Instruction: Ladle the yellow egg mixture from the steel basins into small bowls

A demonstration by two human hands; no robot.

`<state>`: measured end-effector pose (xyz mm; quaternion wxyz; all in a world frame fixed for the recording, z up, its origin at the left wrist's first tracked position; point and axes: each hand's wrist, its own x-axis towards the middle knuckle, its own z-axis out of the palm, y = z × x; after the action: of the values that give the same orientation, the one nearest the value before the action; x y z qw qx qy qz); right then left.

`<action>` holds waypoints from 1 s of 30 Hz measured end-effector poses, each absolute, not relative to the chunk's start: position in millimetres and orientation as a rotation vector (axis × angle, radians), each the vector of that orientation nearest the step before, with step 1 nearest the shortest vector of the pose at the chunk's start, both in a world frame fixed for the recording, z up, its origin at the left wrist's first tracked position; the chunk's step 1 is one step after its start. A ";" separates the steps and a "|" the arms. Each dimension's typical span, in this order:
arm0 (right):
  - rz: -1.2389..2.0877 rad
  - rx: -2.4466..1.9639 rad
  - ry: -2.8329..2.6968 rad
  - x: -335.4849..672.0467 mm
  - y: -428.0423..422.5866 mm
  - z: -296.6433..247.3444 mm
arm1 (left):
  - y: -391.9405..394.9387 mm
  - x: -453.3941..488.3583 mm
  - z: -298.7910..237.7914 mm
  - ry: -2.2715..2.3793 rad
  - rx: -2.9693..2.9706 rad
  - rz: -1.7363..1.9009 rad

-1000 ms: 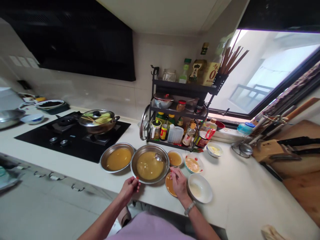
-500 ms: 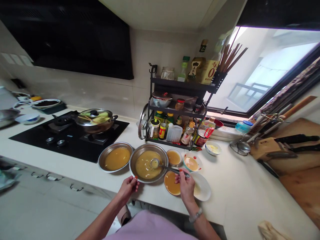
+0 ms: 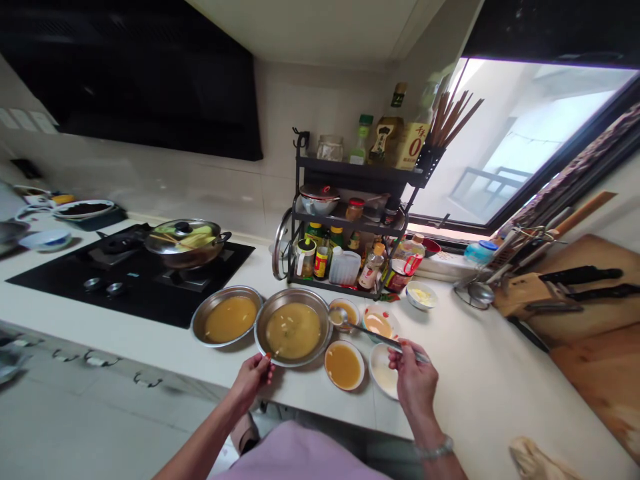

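1. The ladle has swung away from the middle basin: 0.5 s ago its scoop was in that basin's broth, and now it is over the small bowl, just beside the middle basin's right side.
2. The right hand has gone with it, farther to the right of the middle basin. The front bowl, partly covered by that hand 0.5 s ago, now shows whole at the middle basin's near right.
3. My judgement is that the work in hand has passed from the middle basin to the small bowl. Whether the scoop touches the liquid there, and how much it carries, I cannot tell.
4. The ladle's scoop end points left, back toward the middle basin. Its long axis slants from there to the right and toward the person, crossing above the flowered bowl and the white bowl, these 2 both right of the middle basin.
5. Right grip: fingers closed round the handle, well apart from the middle basin; the handle's end pokes out past the hand.
6. Left grip: the left hand pinches the middle basin's near left rim, as it did 0.5 s ago.
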<state>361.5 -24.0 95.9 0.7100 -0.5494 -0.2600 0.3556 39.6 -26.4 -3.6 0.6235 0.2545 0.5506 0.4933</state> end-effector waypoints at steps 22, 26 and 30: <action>0.296 -1.177 -1.381 376.8 -38.1 72.7 | -26.4 39.2 -5.0 1.280 0.602 1.123; 0.484 -1.177 -1.433 336.2 -25.2 60.0 | -26.6 40.2 -0.7 1.279 0.588 1.118; 0.532 -1.187 -1.563 307.9 -15.4 41.7 | -26.5 41.6 3.9 1.282 0.583 1.119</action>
<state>307.9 -15.4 41.7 0.5261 -0.4965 -0.6536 0.2225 41.6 -26.5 3.9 0.6223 0.2538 0.5578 0.4870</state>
